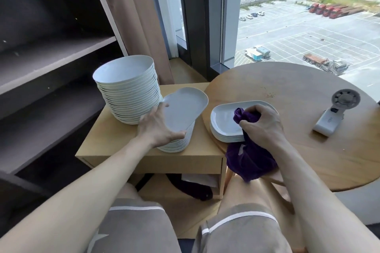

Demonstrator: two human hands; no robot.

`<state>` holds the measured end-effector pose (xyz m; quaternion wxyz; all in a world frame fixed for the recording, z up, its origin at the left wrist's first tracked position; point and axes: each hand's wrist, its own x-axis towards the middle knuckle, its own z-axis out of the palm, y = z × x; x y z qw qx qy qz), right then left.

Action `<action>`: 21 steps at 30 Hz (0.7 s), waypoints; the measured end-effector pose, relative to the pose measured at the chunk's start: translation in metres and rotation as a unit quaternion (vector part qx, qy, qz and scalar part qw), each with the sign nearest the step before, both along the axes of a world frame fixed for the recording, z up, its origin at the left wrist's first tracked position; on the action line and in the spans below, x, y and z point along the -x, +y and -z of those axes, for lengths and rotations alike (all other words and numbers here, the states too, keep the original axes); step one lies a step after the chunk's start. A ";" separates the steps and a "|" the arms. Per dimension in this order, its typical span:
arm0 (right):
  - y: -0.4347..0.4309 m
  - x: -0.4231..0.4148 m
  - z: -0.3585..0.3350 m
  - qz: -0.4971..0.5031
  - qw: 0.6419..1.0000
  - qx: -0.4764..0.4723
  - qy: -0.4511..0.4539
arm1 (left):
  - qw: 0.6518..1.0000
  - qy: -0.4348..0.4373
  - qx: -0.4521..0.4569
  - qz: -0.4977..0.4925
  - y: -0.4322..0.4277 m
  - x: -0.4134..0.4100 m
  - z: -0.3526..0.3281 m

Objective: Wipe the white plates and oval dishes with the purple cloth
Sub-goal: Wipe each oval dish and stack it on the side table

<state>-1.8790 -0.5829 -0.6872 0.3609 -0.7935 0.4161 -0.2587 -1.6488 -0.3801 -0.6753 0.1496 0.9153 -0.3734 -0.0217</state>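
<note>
1. Left hand (158, 127): fingers and thumb curled round the near edge of one oval dish (185, 107). The dish is tilted, far end up, above the left stack of oval dishes (178, 146) on the side table (115, 146).
2. Right hand (261, 125): fist closed on the bunched purple cloth (248, 160). The top of the cloth pokes out over the right stack of oval dishes (224, 127) at the near edge of the round table (298, 88). The rest hangs off the table edge toward my lap.
3. The tall stack of round plates (127, 96) sits just behind the left stack, close enough that they may be touching.
4. Step, my read: mid-handover between stacks. The right stack looks like the done pile and the left looks pending. I can't confirm whether the dish in hand is wiped.
5. Next move needs the dish brought toward the cloth and held level by the left hand, then the cloth spread flatter so it covers the face and rim.
6. Risk: the one-edge grip on a tilted dish could slip or clip the round plates.
7. The handheld fan (337, 109) is well apart, on the right.
</note>
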 end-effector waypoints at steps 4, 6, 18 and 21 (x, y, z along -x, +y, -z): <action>0.002 -0.001 -0.001 -0.006 1.000 -0.003 0.000 | 0.997 -0.017 -0.041 -0.059 0.010 -0.003 0.004; 0.002 -0.001 -0.001 -0.004 1.000 -0.002 0.002 | 0.995 -0.015 -0.052 -0.080 0.011 -0.003 0.006; 0.001 -0.001 -0.001 0.005 1.000 -0.012 0.009 | 0.989 0.012 -0.106 -0.105 -0.015 0.000 0.017; -0.001 0.002 -0.002 0.050 0.999 0.000 -0.008 | 0.983 0.026 -0.148 -0.101 -0.017 -0.002 0.011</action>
